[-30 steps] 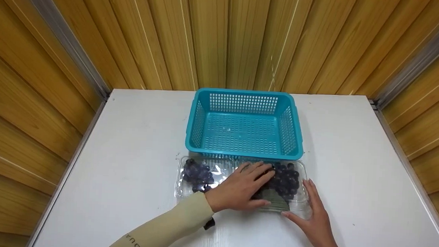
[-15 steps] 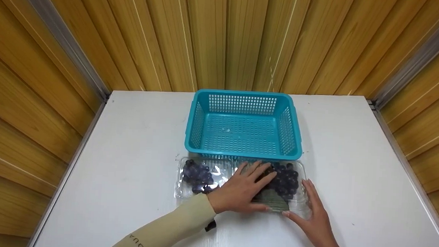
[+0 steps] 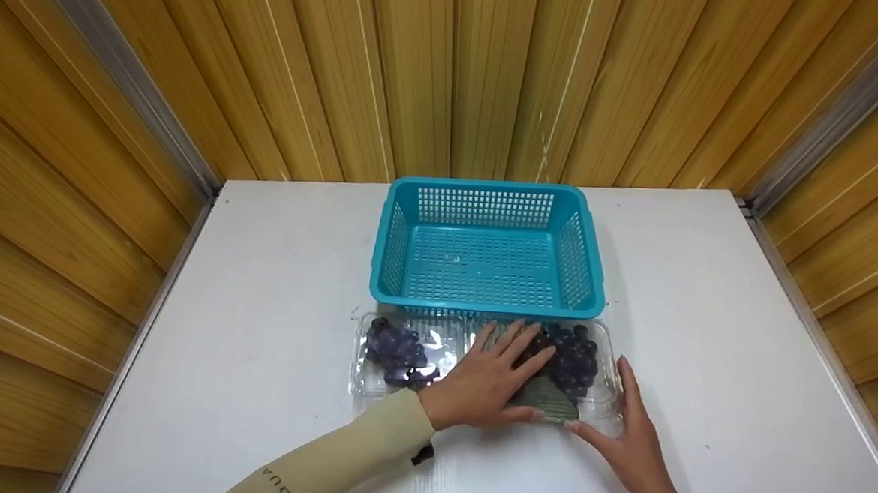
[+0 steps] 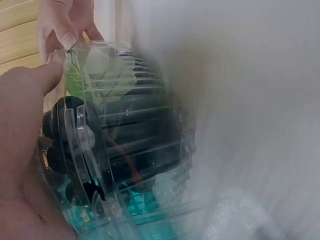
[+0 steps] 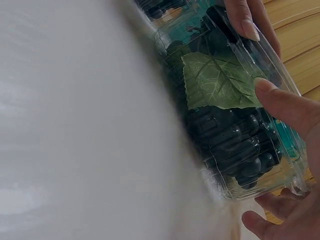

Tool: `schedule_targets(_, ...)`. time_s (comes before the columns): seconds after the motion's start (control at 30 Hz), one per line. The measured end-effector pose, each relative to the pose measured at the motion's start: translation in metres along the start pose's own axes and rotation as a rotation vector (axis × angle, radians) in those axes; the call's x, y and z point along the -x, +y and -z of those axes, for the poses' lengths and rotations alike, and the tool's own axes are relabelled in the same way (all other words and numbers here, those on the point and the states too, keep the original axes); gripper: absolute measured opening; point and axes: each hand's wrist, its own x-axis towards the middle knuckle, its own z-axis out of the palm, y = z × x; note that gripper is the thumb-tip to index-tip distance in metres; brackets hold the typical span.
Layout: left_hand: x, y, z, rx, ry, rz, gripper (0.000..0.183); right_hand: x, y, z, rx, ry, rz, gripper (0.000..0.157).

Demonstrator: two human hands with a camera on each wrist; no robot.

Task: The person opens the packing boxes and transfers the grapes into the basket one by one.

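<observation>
Two clear plastic clamshell boxes of dark grapes lie side by side in the head view. My left hand [image 3: 486, 384] rests spread over the lid of the right-hand box [image 3: 604, 338], covering its left part. Grapes [image 3: 576, 363] and a green leaf [image 3: 551, 403] show through the plastic. At that box's front right corner is my right hand [image 3: 635, 441], thumb touching the front edge and fingers extended along the right end. In the right wrist view the right thumb [image 5: 282, 102] lies on the lid edge beside the leaf [image 5: 217, 82]. The left-hand box [image 3: 442, 333] sits partly behind the left wrist.
A teal plastic basket [image 3: 481, 307] stands directly behind the boxes, nothing inside it. Both are on a white table [image 3: 278, 298]. Wood-patterned panels [image 3: 485, 84] rise behind and at both sides. A light sleeve [image 3: 345, 452] covers the left forearm.
My right fingers have shifted slightly outward from the box's right end. The left hand stays spread on the lid with only a tiny shift. Boxes and basket stay in place.
</observation>
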Motion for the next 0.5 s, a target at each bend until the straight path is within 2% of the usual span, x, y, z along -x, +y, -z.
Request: schedule_targets(0.5,0.0021,0.0055,0.0,-0.083,-0.007,-0.011,0.074,-0.0004,0.0004,0.0,0.004,0.004,0.006,0.117)
